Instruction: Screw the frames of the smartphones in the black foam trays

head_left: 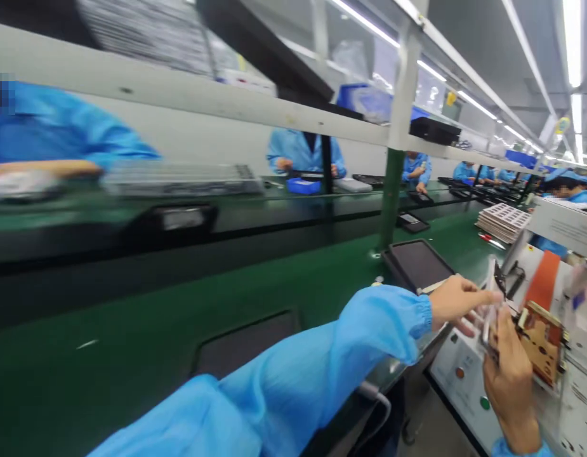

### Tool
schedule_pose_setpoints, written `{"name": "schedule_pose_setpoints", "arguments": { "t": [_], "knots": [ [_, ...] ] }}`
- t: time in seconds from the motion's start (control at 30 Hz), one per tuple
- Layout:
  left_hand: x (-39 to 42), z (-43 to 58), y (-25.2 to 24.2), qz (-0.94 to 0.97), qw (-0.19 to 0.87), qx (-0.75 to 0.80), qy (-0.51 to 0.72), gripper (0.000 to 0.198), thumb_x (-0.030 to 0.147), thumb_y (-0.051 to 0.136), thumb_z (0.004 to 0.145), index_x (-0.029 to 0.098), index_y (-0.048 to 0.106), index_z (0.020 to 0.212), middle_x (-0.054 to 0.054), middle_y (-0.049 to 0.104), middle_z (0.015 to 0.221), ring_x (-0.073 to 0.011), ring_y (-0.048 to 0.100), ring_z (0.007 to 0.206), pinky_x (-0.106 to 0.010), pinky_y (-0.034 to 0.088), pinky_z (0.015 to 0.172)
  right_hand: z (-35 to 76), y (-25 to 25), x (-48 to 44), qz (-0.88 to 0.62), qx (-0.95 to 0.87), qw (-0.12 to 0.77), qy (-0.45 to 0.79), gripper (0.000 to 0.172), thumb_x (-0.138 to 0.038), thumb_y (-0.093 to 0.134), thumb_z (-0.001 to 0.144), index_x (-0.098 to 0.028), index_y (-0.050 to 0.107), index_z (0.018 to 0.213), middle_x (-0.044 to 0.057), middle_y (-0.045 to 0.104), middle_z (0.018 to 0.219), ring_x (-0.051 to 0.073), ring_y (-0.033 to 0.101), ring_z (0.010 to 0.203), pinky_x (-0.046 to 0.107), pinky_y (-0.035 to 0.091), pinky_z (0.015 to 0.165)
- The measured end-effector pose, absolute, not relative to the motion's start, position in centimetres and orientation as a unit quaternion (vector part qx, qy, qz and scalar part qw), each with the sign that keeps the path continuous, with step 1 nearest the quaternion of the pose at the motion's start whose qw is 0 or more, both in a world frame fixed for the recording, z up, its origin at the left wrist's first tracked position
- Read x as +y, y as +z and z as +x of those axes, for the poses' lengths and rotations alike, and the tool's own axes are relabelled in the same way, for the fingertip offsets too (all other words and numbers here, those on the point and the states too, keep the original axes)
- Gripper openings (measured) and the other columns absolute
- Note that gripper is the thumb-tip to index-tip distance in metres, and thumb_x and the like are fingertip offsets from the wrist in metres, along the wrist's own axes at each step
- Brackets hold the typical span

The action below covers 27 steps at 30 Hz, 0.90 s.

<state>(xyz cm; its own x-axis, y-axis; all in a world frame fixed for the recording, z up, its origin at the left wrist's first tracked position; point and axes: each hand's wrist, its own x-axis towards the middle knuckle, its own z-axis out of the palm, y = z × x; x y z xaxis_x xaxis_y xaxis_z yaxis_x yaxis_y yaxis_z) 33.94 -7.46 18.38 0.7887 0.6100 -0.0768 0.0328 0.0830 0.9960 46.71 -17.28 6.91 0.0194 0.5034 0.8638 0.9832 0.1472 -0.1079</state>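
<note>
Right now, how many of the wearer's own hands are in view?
2: left hand at the upper part of the thin piece; right hand gripping it lower down. Parts of both may be hidden.

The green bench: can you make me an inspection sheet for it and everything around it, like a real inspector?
Surface: green bench, with a small pale scrap on it.
Job's things: thin flat piece, at a machine with an orange strip.
Clutter: dark flat panel partly behind the sleeve; stack of pale sheets; red-handled tool.
Hands: right hand holds the piece; left hand is at its edge, grip unclear.
Cables: white cable near the bench edge.
Surroundings: co-workers in blue, pale shelf rail, ceiling lights.
</note>
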Motion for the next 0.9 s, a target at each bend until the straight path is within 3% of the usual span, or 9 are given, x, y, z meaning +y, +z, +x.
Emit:
{"name": "schedule_pose_setpoints", "arguments": {
  "t": [0.07, 0.23, 0.37, 0.5, 0.6, 0.67, 0.8, 0.9],
  "knots": [
    [-7.2, 28.6, 17.0, 0.616, 0.699, 0.286, 0.223, 0.055, 0.057, 0.083, 0.043, 0.012, 0.059, 0.064, 0.000, 0.057, 0.061, -0.0124, 0.054, 0.056, -0.022, 0.047, 0.049, 43.1, 6.1, -15.6, -0.521, -0.704, 0.400, -0.270, 0.071, -0.005, 0.033, 0.087, -0.020, 0.011, 0.153, 0.012, 0.026, 0.154, 0.032, 0.037, 0.136, 0.053, 0.047, 0.100],
    [-8.2, 14.8, 12.2, 0.510, 0.717, 0.371, 0.296, 0.057, 0.050, 0.085, 0.049, 0.009, 0.068, 0.084, -0.009, 0.070, 0.077, -0.0200, 0.065, 0.071, -0.027, 0.052, 0.063, 34.5, 3.8, -11.5, -0.405, -0.831, 0.336, -0.183, 0.082, 0.005, 0.033, 0.077, -0.016, 0.010, 0.153, 0.018, 0.027, 0.152, 0.033, 0.032, 0.138, 0.053, 0.047, 0.099],
    [-10.8, 5.9, 8.5, 0.424, 0.701, 0.455, 0.349, 0.064, 0.044, 0.088, 0.052, 0.007, 0.065, 0.099, -0.014, 0.072, 0.088, -0.0249, 0.068, 0.079, -0.031, 0.055, 0.069, 33.8, 2.2, -7.6, -0.428, -0.866, 0.185, -0.182, 0.087, 0.010, 0.038, 0.061, -0.007, 0.029, 0.146, 0.023, 0.027, 0.151, 0.036, 0.028, 0.139, 0.055, 0.044, 0.100],
    [-12.8, 2.3, 5.5, 0.364, 0.698, 0.494, 0.369, 0.070, 0.044, 0.090, 0.050, 0.007, 0.062, 0.102, -0.014, 0.072, 0.086, -0.0240, 0.069, 0.076, -0.027, 0.054, 0.060, 35.9, 1.6, -2.0, -0.362, -0.898, 0.040, -0.247, 0.077, 0.010, 0.042, 0.060, -0.006, 0.046, 0.135, 0.021, 0.035, 0.148, 0.037, 0.035, 0.135, 0.059, 0.040, 0.100],
    [-13.0, 2.2, 3.8, 0.343, 0.688, 0.500, 0.398, 0.074, 0.046, 0.091, 0.045, 0.007, 0.060, 0.100, -0.013, 0.071, 0.083, -0.0228, 0.068, 0.073, -0.023, 0.051, 0.054, 36.1, 1.7, 2.0, -0.260, -0.924, -0.005, -0.281, 0.063, 0.008, 0.042, 0.070, -0.007, 0.050, 0.130, 0.019, 0.048, 0.139, 0.033, 0.043, 0.130, 0.056, 0.040, 0.101],
    [-12.8, 2.3, 3.2, 0.345, 0.669, 0.524, 0.399, 0.068, 0.046, 0.088, 0.051, 0.007, 0.059, 0.099, -0.011, 0.071, 0.078, -0.0212, 0.068, 0.068, -0.023, 0.049, 0.051, 35.6, 1.9, 4.3, -0.219, -0.930, -0.015, -0.295, 0.054, 0.005, 0.041, 0.076, -0.006, 0.053, 0.127, 0.019, 0.056, 0.130, 0.031, 0.050, 0.123, 0.053, 0.042, 0.098],
    [-13.5, 1.4, 3.9, 0.463, 0.521, 0.653, 0.295, 0.043, 0.042, 0.069, 0.076, 0.009, 0.060, 0.102, -0.003, 0.065, 0.055, -0.0185, 0.062, 0.049, -0.025, 0.046, 0.048, 34.9, 2.4, 6.6, -0.165, -0.944, -0.003, -0.286, 0.038, 0.001, 0.041, 0.082, -0.004, 0.058, 0.115, 0.018, 0.065, 0.108, 0.030, 0.057, 0.111, 0.047, 0.046, 0.094],
    [-15.5, 0.0, 5.2, 0.583, 0.324, 0.709, 0.231, 0.031, 0.041, 0.055, 0.088, 0.014, 0.067, 0.098, -0.005, 0.069, 0.064, -0.0218, 0.068, 0.065, -0.030, 0.051, 0.065, 35.6, 2.4, 5.9, -0.134, -0.962, 0.077, -0.227, 0.029, -0.004, 0.039, 0.083, -0.004, 0.060, 0.103, 0.020, 0.063, 0.106, 0.031, 0.055, 0.114, 0.049, 0.044, 0.099]
  ]
}}
